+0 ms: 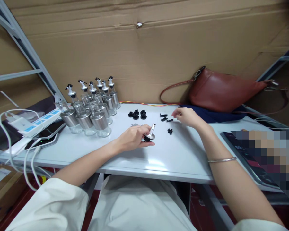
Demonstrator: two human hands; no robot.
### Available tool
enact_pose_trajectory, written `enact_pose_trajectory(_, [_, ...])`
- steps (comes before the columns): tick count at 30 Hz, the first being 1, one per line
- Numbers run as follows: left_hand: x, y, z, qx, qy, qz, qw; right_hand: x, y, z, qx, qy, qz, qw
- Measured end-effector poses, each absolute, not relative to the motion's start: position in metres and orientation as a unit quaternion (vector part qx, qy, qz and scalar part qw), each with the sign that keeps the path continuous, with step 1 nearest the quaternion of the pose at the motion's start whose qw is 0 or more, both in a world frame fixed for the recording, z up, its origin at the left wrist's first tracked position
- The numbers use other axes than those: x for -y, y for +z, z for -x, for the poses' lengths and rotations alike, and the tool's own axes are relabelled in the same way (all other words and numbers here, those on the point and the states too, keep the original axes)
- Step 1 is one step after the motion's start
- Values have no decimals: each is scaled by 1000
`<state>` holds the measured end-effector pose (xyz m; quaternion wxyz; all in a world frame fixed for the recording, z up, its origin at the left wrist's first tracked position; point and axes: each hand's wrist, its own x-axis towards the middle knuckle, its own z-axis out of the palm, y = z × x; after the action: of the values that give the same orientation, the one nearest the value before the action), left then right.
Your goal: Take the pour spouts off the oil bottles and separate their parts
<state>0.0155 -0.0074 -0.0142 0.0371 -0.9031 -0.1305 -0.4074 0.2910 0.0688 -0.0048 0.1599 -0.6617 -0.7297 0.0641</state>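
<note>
The spout is in your left hand, above the middle of the table, tilted slightly, its black base tucked between your fingers. You grasp it from one side with the thumb beneath, so a sideways push on its neck could roll it out of your hold and drop it.

Your right hand is just beside the levers, thumb and fingertips close together; whether anything is pinched there, I cannot tell. The levers lie loose and close to one another, so a hasty pinch could take two or flick one off. The nubs, nearer you, are smaller still; your right wrist or forearm could sweep them if it drops low.

The stoppers sit beyond your left hand, where a raised knuckle could scatter them. Further left, the bottles stand crowded: your left elbow swinging out could topple one into its neighbours. Beyond them, loose cables hang over the edge and could snag your sleeve.
</note>
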Motion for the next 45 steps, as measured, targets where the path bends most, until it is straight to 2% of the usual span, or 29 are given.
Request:
enact_pose_trajectory(6, [7,-14,-15,120,-405,902,88,-69,-7,-287,782,56,616,77])
enact_pose_trajectory(9, [6,-13,-14,128,-396,901,118,-71,-10,-284,806,43,586,66])
enact_pose_trajectory(16, [7,-10,-15,117,-403,898,132,-69,-10,-274,824,45,556,102])
enact_pose_trajectory(24, [7,-8,-15,115,-401,899,130,-71,-13,-274,814,43,573,84])
enact_pose_trajectory(26, [7,-8,-15,118,-395,901,131,-69,-12,-271,814,41,569,104])
enact_pose_trajectory(29, [6,-7,-13,121,-372,910,140,-58,-3,-256,815,29,547,189])
enact_pose_trajectory(31, [4,-7,-12,130,-354,915,141,-45,5,-241,820,67,507,257])
enact_pose_trajectory(34, [2,-8,-11,149,-344,917,138,-24,16,-219,821,226,415,321])
enact_pose_trajectory(37, [2,-9,-10,159,-333,921,127,-10,22,-208,803,360,353,319])
enact_pose_trajectory(41, [3,-10,-11,167,-306,930,119,-7,23,-207,804,398,336,287])
enact_pose_trajectory(45, [3,-8,-11,161,-307,922,173,-9,20,-208,790,409,361,281])
